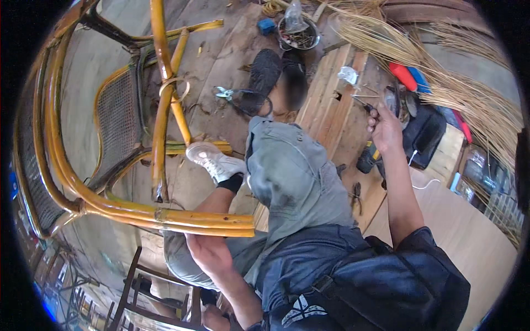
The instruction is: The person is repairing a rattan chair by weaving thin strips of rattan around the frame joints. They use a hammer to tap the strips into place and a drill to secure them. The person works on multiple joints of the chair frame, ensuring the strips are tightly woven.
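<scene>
Left hand (207, 251) clamps the glossy yellow rattan chair frame (165, 218) at lower centre, steadying it, while right hand (385, 129) pinches a thin metal tool (361, 103) at upper right.

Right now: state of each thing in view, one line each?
Left hand: under the ends of the rattan chair frame, touching them; grip unclear.
Right hand: raised over the wooden bench, fingers closed on a small tool.
Rattan chair frame: tipped on its side, propped on the lap.
Reed bundle: loose, fanned out.
Bowl: upright, holds small bits.
Pliers: lying on the bench, untouched.
</scene>
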Action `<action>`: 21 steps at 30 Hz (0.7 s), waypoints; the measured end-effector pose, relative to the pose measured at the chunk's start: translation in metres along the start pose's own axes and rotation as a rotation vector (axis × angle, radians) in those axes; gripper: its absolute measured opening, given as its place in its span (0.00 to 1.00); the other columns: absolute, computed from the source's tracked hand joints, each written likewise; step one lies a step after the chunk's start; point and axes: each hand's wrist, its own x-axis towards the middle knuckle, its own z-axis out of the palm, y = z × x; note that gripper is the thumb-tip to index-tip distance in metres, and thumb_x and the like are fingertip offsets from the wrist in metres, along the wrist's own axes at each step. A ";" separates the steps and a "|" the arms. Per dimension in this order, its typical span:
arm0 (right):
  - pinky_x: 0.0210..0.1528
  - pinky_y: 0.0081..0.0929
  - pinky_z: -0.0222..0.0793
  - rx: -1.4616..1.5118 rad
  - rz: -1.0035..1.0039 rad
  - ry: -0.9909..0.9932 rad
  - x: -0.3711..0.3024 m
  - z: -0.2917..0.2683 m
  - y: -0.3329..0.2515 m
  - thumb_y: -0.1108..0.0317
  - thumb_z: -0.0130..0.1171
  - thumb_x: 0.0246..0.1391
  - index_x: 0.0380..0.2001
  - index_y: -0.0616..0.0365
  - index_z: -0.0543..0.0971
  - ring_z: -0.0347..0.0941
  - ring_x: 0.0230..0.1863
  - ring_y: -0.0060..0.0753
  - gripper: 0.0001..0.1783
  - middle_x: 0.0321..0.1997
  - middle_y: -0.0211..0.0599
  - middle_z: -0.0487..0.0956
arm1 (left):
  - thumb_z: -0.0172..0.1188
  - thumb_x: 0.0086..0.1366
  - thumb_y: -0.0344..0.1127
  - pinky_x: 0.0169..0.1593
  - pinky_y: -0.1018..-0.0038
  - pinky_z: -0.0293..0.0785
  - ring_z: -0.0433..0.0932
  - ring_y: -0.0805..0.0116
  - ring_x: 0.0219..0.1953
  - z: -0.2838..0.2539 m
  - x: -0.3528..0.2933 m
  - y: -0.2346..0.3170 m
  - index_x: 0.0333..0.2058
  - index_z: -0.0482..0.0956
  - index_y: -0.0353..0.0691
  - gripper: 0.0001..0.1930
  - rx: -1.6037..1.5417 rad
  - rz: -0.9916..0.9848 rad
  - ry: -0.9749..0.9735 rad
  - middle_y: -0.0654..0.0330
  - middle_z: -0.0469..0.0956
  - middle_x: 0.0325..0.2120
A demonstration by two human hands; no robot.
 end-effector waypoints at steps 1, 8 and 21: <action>0.17 0.17 0.55 -0.092 -0.021 0.048 0.010 -0.013 0.002 0.60 0.51 0.55 0.29 0.52 0.71 0.63 0.18 0.19 0.08 0.21 0.23 0.67 | 0.44 0.65 0.44 0.53 0.59 0.64 0.70 0.59 0.48 -0.014 0.013 -0.004 0.48 0.67 0.37 0.19 -0.180 -0.192 -0.046 0.56 0.70 0.46; 0.10 0.17 0.46 -0.466 0.246 0.196 0.086 -0.039 -0.011 0.55 0.51 0.53 0.21 0.47 0.68 0.57 0.12 0.15 0.13 0.15 0.19 0.64 | 0.53 0.60 0.45 0.44 0.70 0.64 0.66 0.69 0.34 0.018 0.073 -0.024 0.32 0.70 0.42 0.12 -0.689 -0.317 -0.553 0.65 0.69 0.29; 0.10 0.14 0.46 -0.408 0.481 0.155 0.140 -0.061 -0.016 0.62 0.53 0.52 0.22 0.46 0.68 0.55 0.10 0.12 0.08 0.15 0.18 0.66 | 0.49 0.62 0.42 0.28 0.74 0.64 0.67 0.72 0.27 0.045 0.076 -0.030 0.28 0.69 0.45 0.08 -1.080 -0.415 -0.722 0.66 0.68 0.27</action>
